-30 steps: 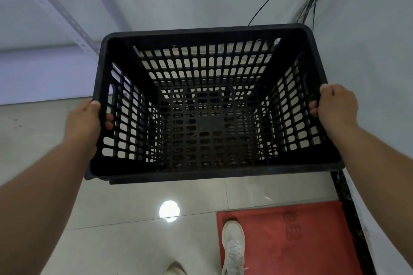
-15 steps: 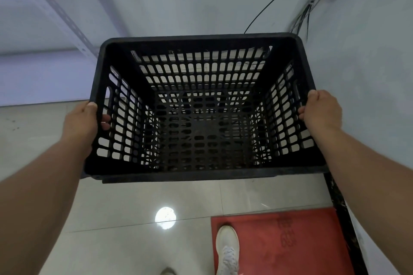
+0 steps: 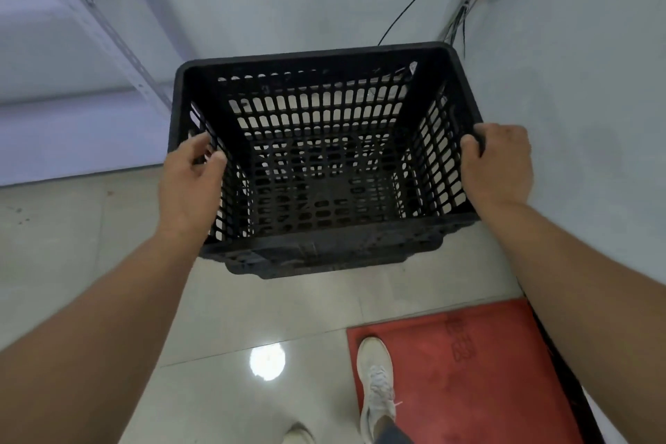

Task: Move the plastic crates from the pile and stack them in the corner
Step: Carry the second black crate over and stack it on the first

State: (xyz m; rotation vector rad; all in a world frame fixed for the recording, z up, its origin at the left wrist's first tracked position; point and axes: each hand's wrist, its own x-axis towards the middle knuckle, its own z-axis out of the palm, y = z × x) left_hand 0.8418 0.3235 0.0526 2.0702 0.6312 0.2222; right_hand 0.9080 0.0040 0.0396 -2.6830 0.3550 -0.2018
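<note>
I look down into one empty black lattice crate, low over the tiled floor and close to the corner where two pale walls meet. Whether it rests on the floor I cannot tell. My right hand is closed over the crate's right rim. My left hand lies against the left rim with thumb and fingers loosened and apart. No other crate is in view.
A slotted metal shelf upright slants down just left of the crate. Black cables hang down the corner behind it. A red mat lies at the lower right, with a white shoe partly on it.
The crate has gone down and away from me into the corner. My left hand has slackened its hold on the left rim, while my right hand keeps its grip.
</note>
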